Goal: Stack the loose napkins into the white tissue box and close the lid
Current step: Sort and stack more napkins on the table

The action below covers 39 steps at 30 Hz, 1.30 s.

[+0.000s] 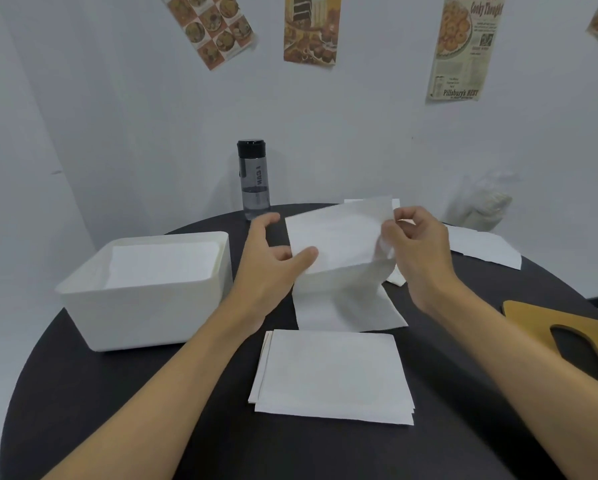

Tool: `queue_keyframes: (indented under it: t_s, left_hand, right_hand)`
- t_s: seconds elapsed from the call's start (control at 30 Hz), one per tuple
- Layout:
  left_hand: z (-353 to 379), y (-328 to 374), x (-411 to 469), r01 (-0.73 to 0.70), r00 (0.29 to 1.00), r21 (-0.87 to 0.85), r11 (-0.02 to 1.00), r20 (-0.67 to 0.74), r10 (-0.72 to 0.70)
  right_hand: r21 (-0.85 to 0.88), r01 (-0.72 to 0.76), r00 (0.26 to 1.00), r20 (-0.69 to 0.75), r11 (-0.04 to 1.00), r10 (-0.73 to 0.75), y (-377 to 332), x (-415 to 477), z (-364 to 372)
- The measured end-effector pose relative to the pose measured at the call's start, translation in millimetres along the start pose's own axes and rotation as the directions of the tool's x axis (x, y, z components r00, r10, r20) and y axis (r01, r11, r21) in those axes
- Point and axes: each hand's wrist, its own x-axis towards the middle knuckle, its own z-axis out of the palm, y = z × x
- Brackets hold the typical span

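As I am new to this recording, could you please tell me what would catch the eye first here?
Both hands draw the eye: the left hand and right hand pinch a napkin lifted over the middle of the dark round table. The open white tissue box sits at left with napkins inside, and a neat napkin stack lies nearest the person.

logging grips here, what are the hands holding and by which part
One napkin, lifted over the table. The left hand pinches its lower left corner; the right hand pinches its right edge.
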Motion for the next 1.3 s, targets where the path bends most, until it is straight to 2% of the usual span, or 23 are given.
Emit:
queue_keyframes:
  t_s: [0.07,0.13,0.2,0.3,0.4,0.47,0.53,0.67,0.8,0.87,0.93,1.0,1.1,1.17,1.23,1.3]
  left_hand:
    - [1,8,-5,-0.081,0.996,0.006,0.997,-0.043,0.081]
    - [2,14,-7,-0.144,0.987,-0.037,0.989,-0.079,0.141]
    - [1,19,-6,-0.182,0.98,-0.121,0.976,-0.106,0.17]
    - [-4,20,-3,-0.21,0.967,-0.15,0.966,-0.176,0.183]
    - [-9,23,-4,-0.198,0.968,-0.168,0.966,-0.19,0.166]
    - [-16,25,-7,-0.199,0.973,-0.111,0.974,-0.144,0.183]
    - [-24,25,-8,-0.23,0.97,0.031,0.973,-0.07,0.232]
    - [-26,28,-12,-0.324,0.932,0.371,0.87,-0.033,0.362]
    - [-27,29,-13,-0.343,0.92,0.422,0.839,-0.03,0.391]
    - [-30,33,-14,-0.305,0.946,0.314,0.899,-0.011,0.325]
    - [-36,38,-16,-0.218,0.975,0.193,0.957,0.075,0.208]
    - [-43,38,-17,-0.123,0.971,0.251,0.96,0.232,0.064]
    - [-51,32,-17,-0.083,0.871,0.459,0.885,0.464,-0.159]
    - [-52,29,-18,-0.11,0.8,0.554,0.825,0.543,-0.258]
    - [-50,28,-19,-0.142,0.735,0.601,0.787,0.596,-0.323]
    - [-50,24,-19,-0.192,0.683,0.654,0.732,0.625,-0.379]
  right_hand:
    - [0.03,-0.005,1.0,-0.031,1.0,0.006,-5,1,-2]
    - [-0.014,0.006,1.0,0.009,1.0,-0.005,-8,3,-6]
    - [-0.045,0.016,0.992,0.124,0.999,-0.011,-13,3,-12]
    - [-0.024,0.056,0.95,0.31,0.998,-0.046,-24,1,-22]
    - [-0.07,0.095,0.916,0.397,0.993,-0.059,-31,-2,-27]
    - [-0.144,0.14,0.914,0.398,0.98,-0.072,-35,-4,-27]
    - [-0.195,0.177,0.92,0.381,0.965,-0.092,-37,-4,-26]
    - [-0.252,0.256,0.915,0.374,0.933,-0.15,-37,-6,-26]
    - [-0.297,0.243,0.901,0.421,0.924,-0.102,-38,-3,-30]
    - [-0.24,0.18,0.87,0.491,0.954,-0.04,-41,-2,-34]
    - [-0.221,0.095,0.804,0.592,0.971,0.057,-44,-3,-38]
    - [-0.307,0.041,0.696,0.692,0.951,0.193,-46,-5,-40]
    - [-0.506,0.123,0.517,0.767,0.854,0.38,-47,-11,-38]
    - [-0.573,0.204,0.42,0.783,0.793,0.458,-44,-15,-35]
    - [-0.615,0.275,0.371,0.777,0.739,0.508,-40,-17,-31]
    - [-0.657,0.351,0.367,0.752,0.667,0.548,-38,-16,-29]
